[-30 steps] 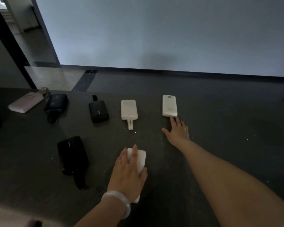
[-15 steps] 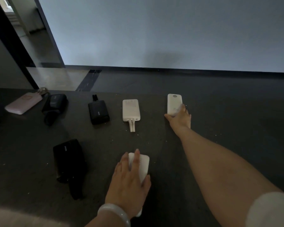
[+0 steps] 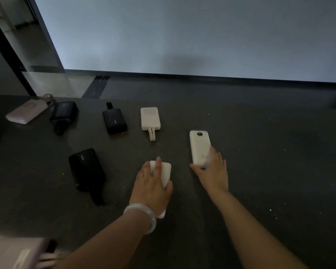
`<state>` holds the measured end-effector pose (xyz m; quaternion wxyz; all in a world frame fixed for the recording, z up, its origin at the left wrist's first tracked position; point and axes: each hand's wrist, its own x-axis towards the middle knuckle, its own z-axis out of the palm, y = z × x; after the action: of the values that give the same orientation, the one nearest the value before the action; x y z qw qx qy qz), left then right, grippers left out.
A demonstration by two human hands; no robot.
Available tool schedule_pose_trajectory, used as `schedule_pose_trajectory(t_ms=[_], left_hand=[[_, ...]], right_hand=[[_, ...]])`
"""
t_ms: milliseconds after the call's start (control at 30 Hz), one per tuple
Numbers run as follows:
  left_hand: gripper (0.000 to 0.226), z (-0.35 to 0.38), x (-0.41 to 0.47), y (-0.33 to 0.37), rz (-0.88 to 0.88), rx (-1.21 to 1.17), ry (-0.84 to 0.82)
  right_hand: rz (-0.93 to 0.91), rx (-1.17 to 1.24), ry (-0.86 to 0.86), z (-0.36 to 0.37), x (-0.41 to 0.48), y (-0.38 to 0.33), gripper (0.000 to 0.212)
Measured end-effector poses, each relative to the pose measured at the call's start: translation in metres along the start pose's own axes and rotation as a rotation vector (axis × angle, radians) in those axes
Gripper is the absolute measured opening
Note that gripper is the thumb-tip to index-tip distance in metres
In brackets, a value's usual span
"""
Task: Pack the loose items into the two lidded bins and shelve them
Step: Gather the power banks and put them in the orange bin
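Head view: a pink pack (image 3: 26, 112), black charger (image 3: 64, 115), black pack (image 3: 114, 121) and cabled white pack (image 3: 150, 119) are lying in a far row on the speckled dark table (image 3: 270, 171), a big black pack (image 3: 85, 169) near-left; the right hand (image 3: 212, 172) is pinching the near end of the long white pack (image 3: 199, 147), thumb left, fingers right; just left, the left hand (image 3: 151, 186) is clasping the short white pack (image 3: 166, 170) under its palm; both packs are smooth and round-cornered.

Left hand (image 3: 151, 186) holds the short white pack (image 3: 166, 171); right hand (image 3: 213, 172) grips the long white pack (image 3: 199, 146).
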<state>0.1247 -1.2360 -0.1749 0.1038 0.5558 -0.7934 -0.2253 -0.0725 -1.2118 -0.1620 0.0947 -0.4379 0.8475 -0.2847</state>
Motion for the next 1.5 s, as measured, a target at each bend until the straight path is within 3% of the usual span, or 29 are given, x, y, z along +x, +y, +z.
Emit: schedule_pose_trajectory(t_ms=[100,267,400,600,733,833,1067,1300,1500], left_hand=[[0.085,-0.002,0.000,0.000,-0.003,-0.009,-0.003],[0.086,-0.003,-0.002,0.001,-0.009,-0.009,0.029],[0.091,-0.003,-0.001,0.000,-0.019,0.007,0.059],[0.107,-0.015,-0.016,0.011,-0.265,0.077,0.029],[0.106,-0.028,-0.024,0.017,-0.381,0.007,-0.110],[0.109,-0.033,-0.035,0.021,-0.371,-0.053,-0.210],[0.066,-0.034,-0.075,0.024,-0.090,-0.288,-0.329],[0.047,-0.035,-0.156,0.080,-0.058,-0.770,-0.719],[0.043,-0.035,-0.247,0.157,0.106,-0.826,-0.936]], right_hand=[[0.075,-0.032,-0.032,-0.006,-0.025,0.003,0.097],[0.311,-0.011,-0.106,-0.017,0.013,-0.027,0.090],[0.438,-0.014,-0.221,-0.017,0.026,-0.033,0.104],[0.519,0.124,-0.329,-0.019,-0.010,-0.029,0.099],[0.502,0.078,-0.243,-0.029,-0.058,-0.022,0.090],[0.545,0.151,-0.163,-0.041,-0.097,-0.015,0.083],[0.688,0.470,0.046,-0.085,-0.199,0.009,0.070],[0.752,0.546,0.234,-0.183,-0.292,0.037,0.053],[0.782,0.519,0.370,-0.284,-0.389,0.073,0.037]])
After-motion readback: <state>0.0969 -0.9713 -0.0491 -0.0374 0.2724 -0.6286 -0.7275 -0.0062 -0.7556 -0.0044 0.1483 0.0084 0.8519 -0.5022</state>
